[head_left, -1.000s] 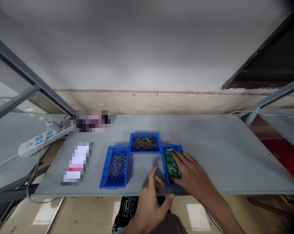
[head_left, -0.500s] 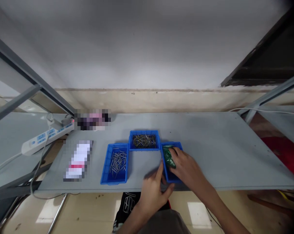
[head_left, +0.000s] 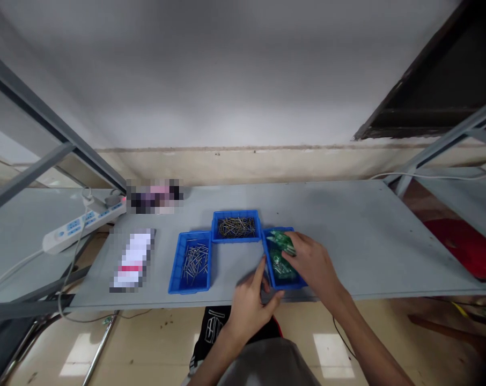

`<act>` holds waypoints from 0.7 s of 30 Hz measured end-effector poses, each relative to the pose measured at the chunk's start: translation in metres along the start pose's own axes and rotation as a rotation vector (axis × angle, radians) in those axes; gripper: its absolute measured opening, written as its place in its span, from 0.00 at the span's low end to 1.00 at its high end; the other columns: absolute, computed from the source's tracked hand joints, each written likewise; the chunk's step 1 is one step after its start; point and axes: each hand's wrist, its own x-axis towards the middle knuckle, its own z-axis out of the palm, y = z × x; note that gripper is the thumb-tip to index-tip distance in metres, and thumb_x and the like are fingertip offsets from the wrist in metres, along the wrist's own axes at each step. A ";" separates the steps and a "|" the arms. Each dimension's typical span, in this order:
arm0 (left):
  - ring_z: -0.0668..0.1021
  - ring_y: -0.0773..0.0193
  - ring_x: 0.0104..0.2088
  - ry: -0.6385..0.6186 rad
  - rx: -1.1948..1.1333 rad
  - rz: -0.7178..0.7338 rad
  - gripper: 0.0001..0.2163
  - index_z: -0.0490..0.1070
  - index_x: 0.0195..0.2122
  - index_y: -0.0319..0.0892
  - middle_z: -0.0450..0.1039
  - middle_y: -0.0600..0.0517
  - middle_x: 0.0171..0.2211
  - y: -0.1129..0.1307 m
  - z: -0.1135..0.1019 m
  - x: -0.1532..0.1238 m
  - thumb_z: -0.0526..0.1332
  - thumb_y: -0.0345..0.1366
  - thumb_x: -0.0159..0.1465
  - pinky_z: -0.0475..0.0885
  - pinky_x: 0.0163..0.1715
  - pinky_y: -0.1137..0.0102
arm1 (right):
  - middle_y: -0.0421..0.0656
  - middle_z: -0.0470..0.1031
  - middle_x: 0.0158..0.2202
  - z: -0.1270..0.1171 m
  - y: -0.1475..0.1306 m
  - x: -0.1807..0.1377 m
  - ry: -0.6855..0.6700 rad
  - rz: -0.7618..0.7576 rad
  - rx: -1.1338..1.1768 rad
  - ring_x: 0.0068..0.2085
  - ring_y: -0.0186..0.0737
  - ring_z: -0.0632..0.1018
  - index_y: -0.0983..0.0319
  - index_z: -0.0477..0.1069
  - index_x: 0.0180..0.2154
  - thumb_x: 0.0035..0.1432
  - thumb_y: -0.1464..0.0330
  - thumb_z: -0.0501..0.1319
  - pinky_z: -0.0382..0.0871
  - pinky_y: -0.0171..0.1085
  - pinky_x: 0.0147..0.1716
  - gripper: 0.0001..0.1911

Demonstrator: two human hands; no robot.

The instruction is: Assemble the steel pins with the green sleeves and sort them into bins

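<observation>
Since green packet [head_left: 282, 240] looks light, soft, slippery, right hand [head_left: 313, 261] pinching its end at rightmost bin [head_left: 277, 285] seems best.

Bins [head_left: 176, 276]: all solid blue. Left-bin pins [head_left: 195, 261] silver, middle-bin pins [head_left: 237, 227] mixed brassy and dark. Right-bin plastic [head_left: 281, 266] glossy green with pale highlights. Bench [head_left: 339, 230] plain grey. Power strip [head_left: 100, 218] white, light-blue socket panels [head_left: 74, 224]. Wall [head_left: 243, 80] pale grey over beige band [head_left: 243, 166]. Floor [head_left: 166, 354] cream.

Head-worn view forward, down over tabletop [head_left: 347, 236]
</observation>
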 end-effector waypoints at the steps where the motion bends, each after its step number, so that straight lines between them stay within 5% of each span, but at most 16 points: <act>1: 0.83 0.54 0.38 0.003 -0.004 0.000 0.41 0.50 0.82 0.44 0.82 0.49 0.39 0.000 0.000 -0.001 0.68 0.44 0.73 0.79 0.41 0.62 | 0.47 0.86 0.44 -0.002 0.002 -0.001 0.015 0.010 0.018 0.42 0.50 0.87 0.60 0.74 0.51 0.65 0.74 0.62 0.77 0.41 0.40 0.14; 7: 0.82 0.55 0.39 0.044 -0.029 0.016 0.42 0.46 0.83 0.44 0.80 0.49 0.40 0.002 -0.001 -0.010 0.67 0.44 0.74 0.81 0.45 0.59 | 0.48 0.88 0.45 -0.023 0.002 -0.012 0.149 0.081 0.085 0.42 0.50 0.89 0.61 0.77 0.52 0.67 0.68 0.61 0.80 0.43 0.42 0.14; 12: 0.84 0.55 0.45 0.076 -0.061 0.096 0.35 0.49 0.82 0.48 0.81 0.44 0.50 0.003 -0.018 -0.038 0.61 0.39 0.77 0.82 0.49 0.59 | 0.43 0.88 0.43 -0.036 -0.031 -0.020 0.253 0.058 0.214 0.38 0.45 0.89 0.58 0.78 0.52 0.67 0.67 0.64 0.81 0.39 0.40 0.12; 17: 0.85 0.58 0.41 0.180 0.016 0.134 0.27 0.59 0.77 0.49 0.82 0.45 0.48 -0.010 -0.041 -0.072 0.58 0.35 0.78 0.83 0.46 0.63 | 0.44 0.87 0.46 -0.001 -0.085 -0.014 0.182 -0.053 0.297 0.43 0.48 0.89 0.57 0.75 0.52 0.59 0.76 0.65 0.84 0.41 0.42 0.19; 21: 0.86 0.57 0.43 0.303 0.048 0.032 0.25 0.61 0.75 0.48 0.83 0.43 0.51 -0.019 -0.044 -0.079 0.58 0.36 0.79 0.83 0.47 0.63 | 0.46 0.86 0.49 0.032 -0.108 -0.013 0.056 -0.057 0.236 0.47 0.52 0.88 0.58 0.73 0.54 0.55 0.82 0.68 0.85 0.45 0.44 0.27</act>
